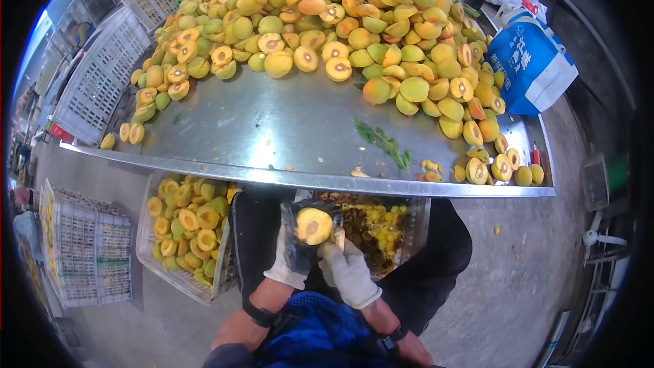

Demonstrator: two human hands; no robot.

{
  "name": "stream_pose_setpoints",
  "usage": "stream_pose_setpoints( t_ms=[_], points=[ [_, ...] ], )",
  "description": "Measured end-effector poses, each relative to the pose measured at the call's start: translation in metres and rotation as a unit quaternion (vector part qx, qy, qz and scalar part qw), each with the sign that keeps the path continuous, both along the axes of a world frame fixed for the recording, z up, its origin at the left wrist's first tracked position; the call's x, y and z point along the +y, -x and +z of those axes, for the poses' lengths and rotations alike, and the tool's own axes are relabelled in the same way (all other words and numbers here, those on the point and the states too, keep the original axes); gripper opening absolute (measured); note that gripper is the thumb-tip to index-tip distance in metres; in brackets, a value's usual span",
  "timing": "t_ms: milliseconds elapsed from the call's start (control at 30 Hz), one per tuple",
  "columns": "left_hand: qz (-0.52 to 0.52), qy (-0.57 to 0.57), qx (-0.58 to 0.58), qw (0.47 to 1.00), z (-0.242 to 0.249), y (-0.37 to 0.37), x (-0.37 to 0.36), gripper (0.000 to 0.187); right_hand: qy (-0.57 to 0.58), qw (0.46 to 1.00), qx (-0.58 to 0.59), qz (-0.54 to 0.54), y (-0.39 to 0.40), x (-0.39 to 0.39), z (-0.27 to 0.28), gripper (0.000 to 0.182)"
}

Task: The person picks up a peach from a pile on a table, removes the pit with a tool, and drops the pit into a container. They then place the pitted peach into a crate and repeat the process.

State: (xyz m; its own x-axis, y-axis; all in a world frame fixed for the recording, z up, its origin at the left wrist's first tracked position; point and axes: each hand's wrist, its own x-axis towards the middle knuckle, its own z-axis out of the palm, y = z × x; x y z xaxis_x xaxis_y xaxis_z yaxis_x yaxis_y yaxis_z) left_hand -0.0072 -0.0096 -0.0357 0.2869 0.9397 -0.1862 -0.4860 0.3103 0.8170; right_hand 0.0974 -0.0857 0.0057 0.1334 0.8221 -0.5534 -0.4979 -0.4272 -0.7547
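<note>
Below the metal table's front edge, my left hand (295,249), in a white glove with a dark covering over it, holds a halved yellow fruit (314,225), cut face up. Close on its right, my right hand (347,272) wears a white glove, its fingers closed round a small tool (339,237) whose tip lies beside the fruit. Much of the tool is hidden. Under both hands and a little to the right is a crate with dark pits and yellow scraps (385,232).
A large heap of halved fruit (279,34) covers the back of the metal table (225,119). Leaves (381,142) lie near its front. A blue bag (524,61) stands at right. A crate of fruit halves (146,249) is at lower left, with white crates (88,252) beyond.
</note>
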Motion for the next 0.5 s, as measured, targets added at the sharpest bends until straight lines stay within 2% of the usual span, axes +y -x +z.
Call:
stream_pose_setpoints(
  t_ms=[33,67,167,200,300,400,500],
  points=[
    [-0.008,0.005,0.009,1.0,0.007,-0.002,-0.003,0.037,0.001,1.0,-0.008,0.003,0.003,0.003,0.0,0.012],
    [-0.043,0.032,-0.035,0.998,0.016,0.001,-0.004,0.036,0.001,0.999,-0.013,-0.029,0.002,0.004,0.002,0.009],
    [-0.12,-0.015,0.066,0.99,0.014,0.009,-0.003,0.039,-0.056,0.993,-0.092,-0.055,-0.012,0.008,-0.006,0.013],
    [-0.111,-0.063,0.077,0.989,0.013,0.007,-0.003,0.04,-0.057,0.985,-0.159,-0.032,-0.018,0.009,-0.007,0.017],
    [-0.128,0.135,-0.019,0.982,0.017,0.02,-0.008,0.041,-0.137,0.925,-0.355,-0.022,-0.023,0.01,-0.008,0.018],
    [-0.1,0.15,-0.014,0.983,0.015,0.022,-0.01,0.042,-0.131,0.926,-0.355,-0.019,-0.026,0.005,-0.019,0.019],
    [-0.031,0.145,-0.037,0.988,0.013,0.02,-0.006,0.04,-0.008,0.981,-0.187,0.043,-0.029,-0.011,-0.001,0.023]
  ],
)
